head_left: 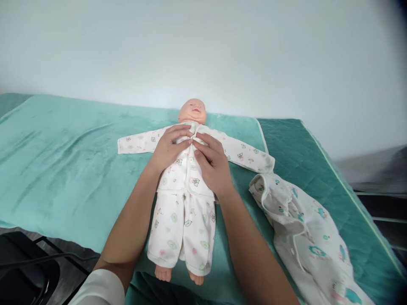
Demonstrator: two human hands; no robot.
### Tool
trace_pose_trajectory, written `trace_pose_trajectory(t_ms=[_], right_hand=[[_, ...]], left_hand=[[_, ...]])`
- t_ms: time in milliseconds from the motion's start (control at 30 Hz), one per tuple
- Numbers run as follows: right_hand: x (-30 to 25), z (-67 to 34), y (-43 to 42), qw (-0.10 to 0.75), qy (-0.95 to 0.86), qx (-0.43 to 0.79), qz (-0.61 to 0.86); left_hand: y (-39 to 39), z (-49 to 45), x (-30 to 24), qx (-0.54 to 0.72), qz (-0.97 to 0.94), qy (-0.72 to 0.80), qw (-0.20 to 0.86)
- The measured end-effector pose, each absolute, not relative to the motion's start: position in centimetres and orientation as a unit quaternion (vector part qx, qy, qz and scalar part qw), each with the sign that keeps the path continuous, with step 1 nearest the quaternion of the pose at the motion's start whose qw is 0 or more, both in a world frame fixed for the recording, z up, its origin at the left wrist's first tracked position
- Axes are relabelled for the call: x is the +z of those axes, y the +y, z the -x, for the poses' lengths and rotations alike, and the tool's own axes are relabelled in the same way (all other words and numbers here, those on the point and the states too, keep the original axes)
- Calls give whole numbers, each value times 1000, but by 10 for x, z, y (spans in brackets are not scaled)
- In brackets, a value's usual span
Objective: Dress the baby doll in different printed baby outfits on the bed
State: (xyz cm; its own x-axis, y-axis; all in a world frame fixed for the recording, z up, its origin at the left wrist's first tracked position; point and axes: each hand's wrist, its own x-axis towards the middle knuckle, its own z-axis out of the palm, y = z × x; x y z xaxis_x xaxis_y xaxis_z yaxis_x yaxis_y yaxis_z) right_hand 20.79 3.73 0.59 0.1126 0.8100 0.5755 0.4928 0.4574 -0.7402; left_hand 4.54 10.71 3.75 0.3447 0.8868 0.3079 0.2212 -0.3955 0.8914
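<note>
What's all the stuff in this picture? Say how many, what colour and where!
Doll: one, pink, lying face up, middle
Top: one, white with little prints, on the doll
Trousers: one pair, white with prints, on the doll
Loose garment: one, white with teal prints, lower right
Blanket: one, light green, under the doll
Quilted cover: one, dark green, right
Wall: one, pale, behind
Chair-like thing: one, black, lower left
Cable: one, dark, lower left
Sleeve: one, white, left arm
Hands: two, bare, left and right, both touching the top's front
</note>
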Motion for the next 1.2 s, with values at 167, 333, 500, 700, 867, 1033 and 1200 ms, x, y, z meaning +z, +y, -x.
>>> trace_pose_trajectory(t_ms=[167,333,500,700,867,1033,1200], right_hand=[[7,-205,37,542,-657,132,507],[5,-203,36,589,-611,159,504],[7,-206,34,602,-582,204,507],[15,-213,30,568,-626,207,493],[16,-221,30,525,-662,225,485],[19,-230,30,475,-700,265,462],[21,-233,29,468,-702,284,455]], left_hand=[[104,-51,42,433,-729,383,367],[98,-53,42,434,-765,364,304],[98,-45,35,484,-716,361,351],[95,-27,46,371,-759,375,383],[92,-14,58,279,-803,322,417],[89,-14,54,273,-822,310,391],[88,-18,51,290,-824,312,373]])
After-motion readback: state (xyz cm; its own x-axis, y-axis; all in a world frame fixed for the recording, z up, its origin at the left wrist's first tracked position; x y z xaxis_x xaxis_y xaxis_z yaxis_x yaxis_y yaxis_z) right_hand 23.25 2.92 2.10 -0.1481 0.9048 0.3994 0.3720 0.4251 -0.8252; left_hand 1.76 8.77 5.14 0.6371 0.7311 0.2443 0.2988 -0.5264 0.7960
